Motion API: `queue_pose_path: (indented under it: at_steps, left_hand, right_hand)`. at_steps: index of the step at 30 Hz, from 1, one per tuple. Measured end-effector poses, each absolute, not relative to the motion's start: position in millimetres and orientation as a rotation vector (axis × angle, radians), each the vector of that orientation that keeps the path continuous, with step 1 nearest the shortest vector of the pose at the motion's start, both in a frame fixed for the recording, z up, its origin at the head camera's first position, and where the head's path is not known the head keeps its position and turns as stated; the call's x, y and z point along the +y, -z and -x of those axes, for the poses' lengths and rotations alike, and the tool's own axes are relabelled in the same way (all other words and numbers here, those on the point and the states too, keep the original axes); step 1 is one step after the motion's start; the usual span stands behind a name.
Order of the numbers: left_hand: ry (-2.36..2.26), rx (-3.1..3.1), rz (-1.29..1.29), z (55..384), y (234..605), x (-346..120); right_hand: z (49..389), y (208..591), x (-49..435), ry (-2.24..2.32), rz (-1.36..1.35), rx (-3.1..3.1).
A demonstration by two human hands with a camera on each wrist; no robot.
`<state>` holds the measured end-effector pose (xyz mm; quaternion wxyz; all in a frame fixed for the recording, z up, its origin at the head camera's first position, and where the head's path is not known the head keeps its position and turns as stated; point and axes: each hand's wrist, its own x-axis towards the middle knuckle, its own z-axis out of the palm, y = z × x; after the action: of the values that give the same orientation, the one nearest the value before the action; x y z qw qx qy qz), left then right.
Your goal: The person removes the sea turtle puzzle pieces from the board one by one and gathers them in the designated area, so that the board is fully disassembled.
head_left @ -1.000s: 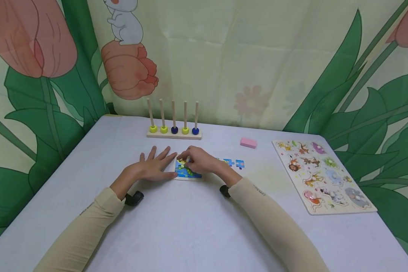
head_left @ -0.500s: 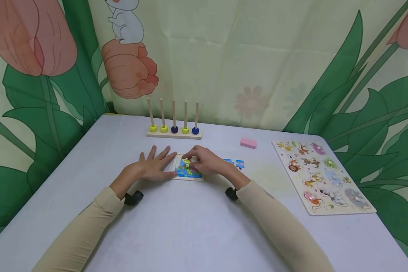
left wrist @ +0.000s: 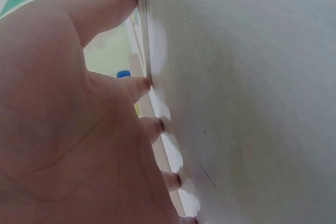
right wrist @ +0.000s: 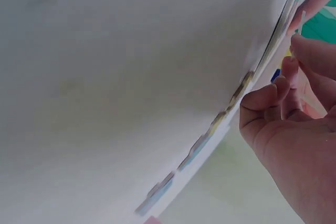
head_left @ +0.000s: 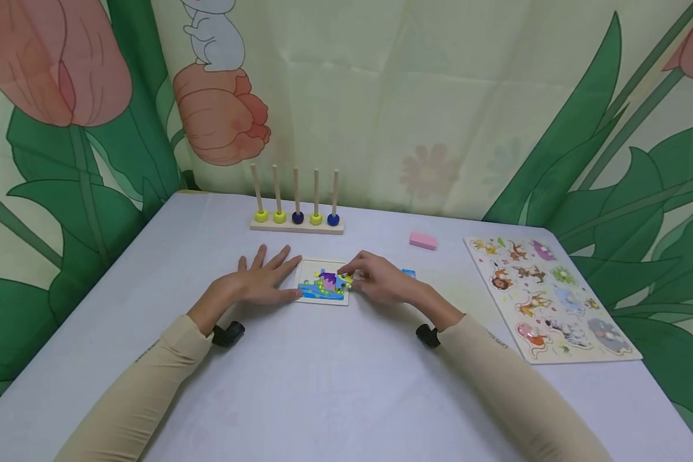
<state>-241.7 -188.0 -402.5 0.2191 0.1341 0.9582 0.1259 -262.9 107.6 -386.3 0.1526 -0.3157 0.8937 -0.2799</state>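
A small wooden puzzle tray (head_left: 310,269) lies flat, with blue, green and purple jigsaw pieces (head_left: 317,292) filling its lower part and bare wood above. Spread flat on the table, my left hand (head_left: 262,281) keeps its thumb and index fingertips at the tray's left edge. My right hand (head_left: 381,279) pinches a yellow-and-blue jigsaw piece (head_left: 344,281) between thumb and index finger, over the tray's right edge. In the right wrist view that piece (right wrist: 302,22) appears edge-on, thin and tilted up. The left wrist view has my left palm (left wrist: 79,124) with fingertips down on the white tabletop.
Loose jigsaw pieces (right wrist: 197,150) lie in a row right of the tray, mostly behind my right hand in the head view. Behind stands a peg rack (head_left: 296,227) with yellow and dark blue beads. A pink block (head_left: 423,241) and an animal puzzle board (head_left: 545,298) are to the right.
My right hand has shifted right from over the tray, bringing the yellow-and-blue jigsaw piece from its upper part to the right edge. The left hand has stayed in place.
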Motion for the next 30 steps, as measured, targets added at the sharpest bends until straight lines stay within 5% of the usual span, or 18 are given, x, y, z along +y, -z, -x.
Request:
queue_pose_path:
  at_steps: [30]
  left_hand:
    - [-0.345,2.657,-0.374,247.9,412.1,-191.3]
  right_hand:
    - [253.1,389.1,144.7,0.666,0.95,2.613]
